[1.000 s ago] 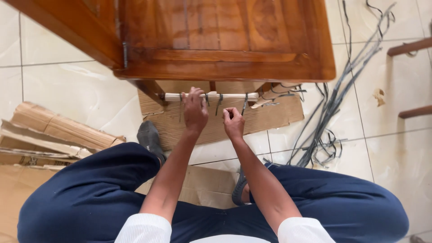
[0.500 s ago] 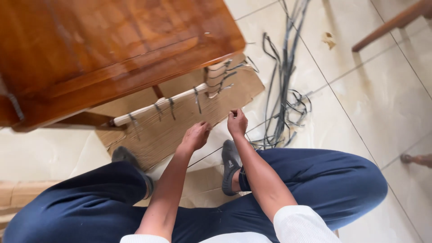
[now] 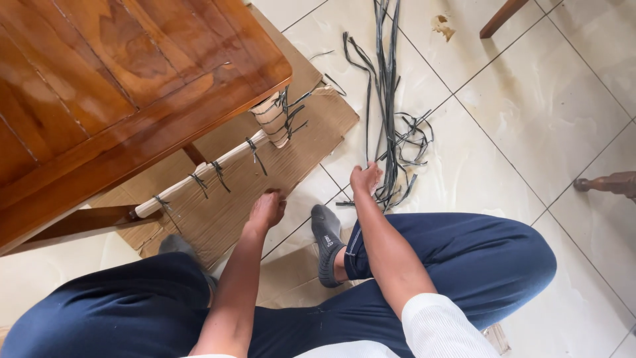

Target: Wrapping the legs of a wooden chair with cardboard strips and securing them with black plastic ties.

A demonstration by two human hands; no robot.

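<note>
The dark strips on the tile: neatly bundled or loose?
Loose. The dark strips lie spread and tangled on the tile floor, ends curling apart; the right hand rests at their near end.

— How many hands do you count?

— Two: a left hand (image 3: pixel 266 209) on the cardboard sheet (image 3: pixel 245 199) and a right hand (image 3: pixel 365 179) at the bundle of dark strips (image 3: pixel 387 106).

— And just beyond the left hand?

— One pale rod (image 3: pixel 218 166) with four dark ties (image 3: pixel 218 171) along it, more bunched at its wrapped end, under one wooden table (image 3: pixel 112 86).

— Feet?

— Two grey socks (image 3: pixel 326 242).
</note>
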